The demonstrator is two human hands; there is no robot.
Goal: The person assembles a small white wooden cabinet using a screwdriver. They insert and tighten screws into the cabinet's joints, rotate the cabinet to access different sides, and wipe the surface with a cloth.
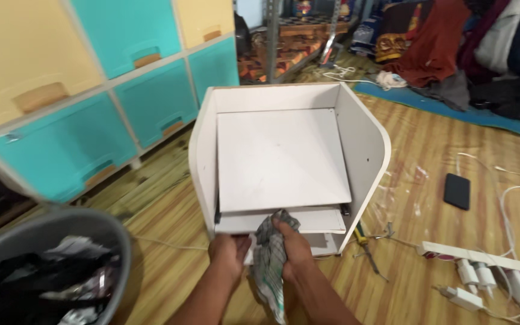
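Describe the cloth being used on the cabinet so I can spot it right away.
Start at the white cabinet lying on the wooden floor. At its near edge, the right hand clutches a checked grey-green cloth, beside the left hand. It is the only fabric touching the cabinet.

Bin (pixel 106 238) left of cabinet (pixel 365 141), phone (pixel 457 191) and power strip (pixel 473 255) right.

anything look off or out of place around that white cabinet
The white cabinet lies on its back on the floor, with a loose shelf panel resting inside it. A screwdriver, a power strip with tangled chargers and a phone are scattered beside it.
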